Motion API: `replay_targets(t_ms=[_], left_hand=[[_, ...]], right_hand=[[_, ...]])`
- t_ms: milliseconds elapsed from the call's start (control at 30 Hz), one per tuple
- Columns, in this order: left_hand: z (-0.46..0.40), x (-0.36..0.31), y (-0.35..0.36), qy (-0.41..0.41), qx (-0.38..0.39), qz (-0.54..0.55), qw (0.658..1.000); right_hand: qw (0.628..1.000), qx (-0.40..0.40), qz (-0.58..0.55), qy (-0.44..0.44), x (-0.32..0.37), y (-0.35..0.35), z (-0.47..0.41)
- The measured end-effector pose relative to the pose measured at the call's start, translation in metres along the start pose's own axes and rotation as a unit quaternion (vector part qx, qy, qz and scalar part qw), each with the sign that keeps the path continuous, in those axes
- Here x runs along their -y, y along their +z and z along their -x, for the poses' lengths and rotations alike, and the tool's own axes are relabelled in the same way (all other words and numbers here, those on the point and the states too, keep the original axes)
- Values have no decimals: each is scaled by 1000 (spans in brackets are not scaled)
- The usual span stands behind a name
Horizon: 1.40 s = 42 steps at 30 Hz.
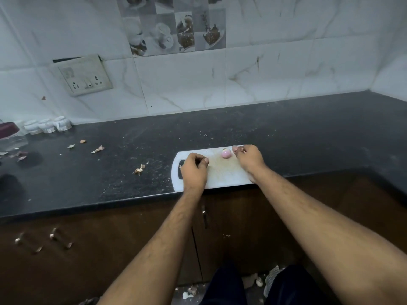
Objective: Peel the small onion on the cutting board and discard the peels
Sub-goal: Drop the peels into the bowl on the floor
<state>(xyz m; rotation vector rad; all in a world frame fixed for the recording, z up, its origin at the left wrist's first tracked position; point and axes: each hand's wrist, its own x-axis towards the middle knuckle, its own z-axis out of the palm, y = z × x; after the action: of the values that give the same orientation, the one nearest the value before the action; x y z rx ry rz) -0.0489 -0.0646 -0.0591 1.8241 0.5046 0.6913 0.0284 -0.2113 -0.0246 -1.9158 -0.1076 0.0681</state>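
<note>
A small pink onion (pixel 226 154) lies on the far part of the white cutting board (pixel 222 175), near the counter's front edge. My left hand (pixel 195 170) rests on the board's left end, fingers curled shut, a little left of the onion. My right hand (pixel 250 158) hovers just right of the onion with its fingertips pinched on a small scrap of peel (pixel 243 150). Neither hand touches the onion.
Loose peel scraps (pixel 139 170) lie on the dark counter (pixel 110 172) left of the board. White jars (pixel 47 126) and a clear container (pixel 11 137) stand at the far left. A socket plate (pixel 86 75) is on the tiled wall. More peels (pixel 257 281) lie on the floor.
</note>
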Motion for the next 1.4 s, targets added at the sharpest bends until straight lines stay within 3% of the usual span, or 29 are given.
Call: replay_targets(t_ms=[67,100,200,300,400,567,667,767,1000,1233,1400], left_hand=[[7,-7,-3,-42,-13,141,989],[16,-12,-5,-67,-7,245,967],[48,-23,-15,-148,23,508,848],[86,-19,-33,-215,4,610,763],[126,-13,-55,-240,-51,634,734],[176,-9,-98,-259,-160,630,715],[200,-7,-126,-255,-196,657,682],[222,0,-149,-247,-225,663,670],[235,19,-189,-223,-279,652,669],[224,69,-222,-240,-341,651,634],[212,131,-249,-239,-405,619,629]], right_hand=[[977,13,-199,72,7,2,11],[954,29,-281,104,9,5,20],[856,92,-476,181,8,19,62],[747,101,-619,220,0,40,112],[698,103,-660,258,1,62,163],[714,98,-622,306,1,94,232],[716,144,-605,316,-4,111,264],[717,177,-589,327,-4,124,294],[782,209,-500,307,6,159,325],[831,243,-359,349,3,201,336],[843,303,-284,341,-28,244,357]])
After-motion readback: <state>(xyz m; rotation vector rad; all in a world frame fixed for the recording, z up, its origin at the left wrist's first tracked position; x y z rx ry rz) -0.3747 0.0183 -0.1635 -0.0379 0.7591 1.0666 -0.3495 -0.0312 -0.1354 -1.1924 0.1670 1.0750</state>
